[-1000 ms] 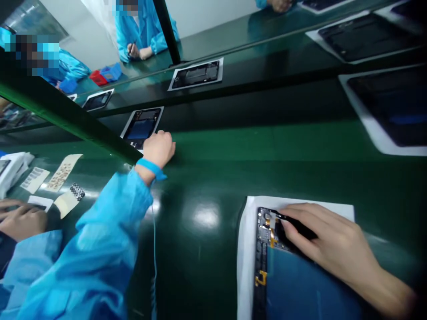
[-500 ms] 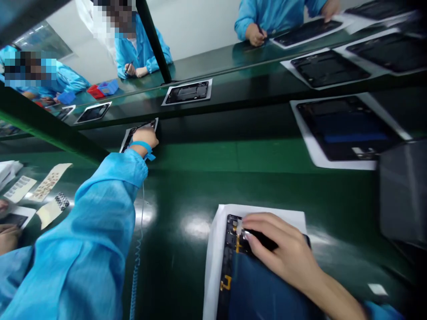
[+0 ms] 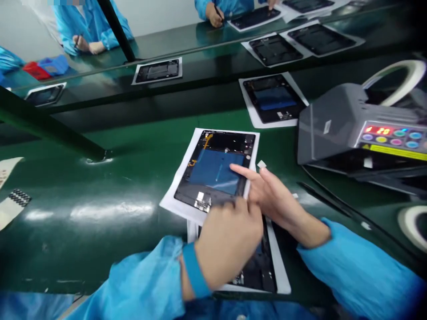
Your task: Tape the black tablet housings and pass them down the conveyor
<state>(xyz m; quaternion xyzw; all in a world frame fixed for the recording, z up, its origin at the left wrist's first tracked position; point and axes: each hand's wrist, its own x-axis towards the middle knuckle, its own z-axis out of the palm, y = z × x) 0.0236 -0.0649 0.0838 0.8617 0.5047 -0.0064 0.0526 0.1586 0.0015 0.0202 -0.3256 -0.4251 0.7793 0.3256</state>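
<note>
An opened tablet with a blue panel and orange flex strips lies on a white sheet in front of me. It overlaps a second tablet, mostly covered by my hands and the upper one. My left hand, with a blue wristband, is closed at the upper tablet's lower right corner; its fingertips are hidden. My right hand is open at the right edge, its index finger stretched over the blue panel and its thumb apart.
A grey tape dispenser with a lit display stands at right, a tape roll below it. Another tablet lies behind. Across the bench, co-workers' hands are near more tablets. A green post crosses the left.
My left hand has come back from the far left, and the tablet there is now in front of me over the other one. My right hand has unpinched from the lower tablet's clear piece.
</note>
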